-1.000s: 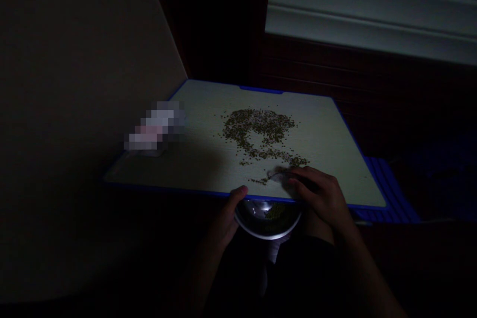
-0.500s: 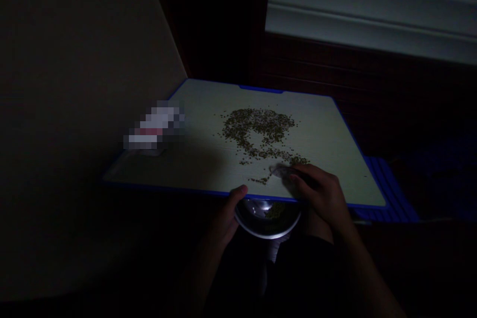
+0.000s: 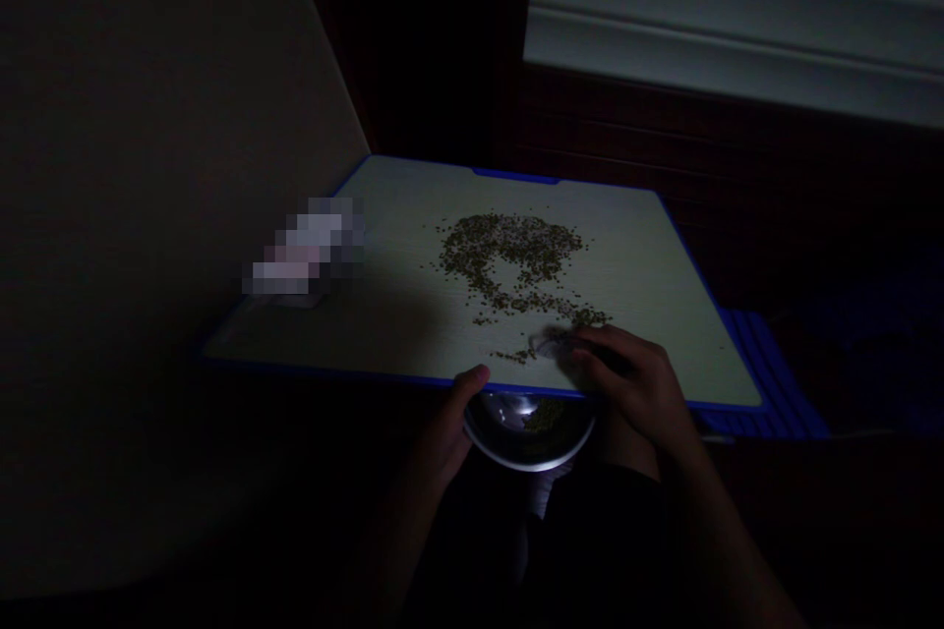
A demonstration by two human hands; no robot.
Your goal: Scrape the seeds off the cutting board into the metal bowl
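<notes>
Under the board (image 3: 649,314), bowl (image 3: 501,421) partly hidden

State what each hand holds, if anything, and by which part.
The left hand grips the board by its near edge, thumb on top. The right hand holds a spoon-like utensil, apparently by its handle.

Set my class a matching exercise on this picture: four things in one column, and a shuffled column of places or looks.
1. Left hand
2. Right hand
3. Metal bowl
4. Cutting board

A. Pale, with a blue rim
B. Thumb on the board's near edge
C. Holding a spoon-like utensil
D. Below the board, partly hidden by it

Pairs: 1-B; 2-C; 3-D; 4-A
</notes>
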